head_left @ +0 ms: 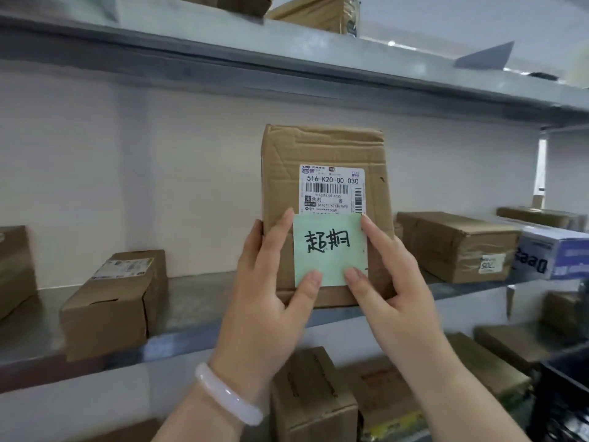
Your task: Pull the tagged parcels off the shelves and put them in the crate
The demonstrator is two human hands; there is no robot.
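**Tagged parcel held upright at the shelf**

The metal shelf (197, 301) carries other boxes (111, 301) to either side. Between them the parcel (322, 148) stands upright at the shelf's front edge. The left grip (271, 282) and right grip (392, 282) clasp its sides, both thumbs pressing on its green note (328, 247). A white label (331, 189) sits just above the note.
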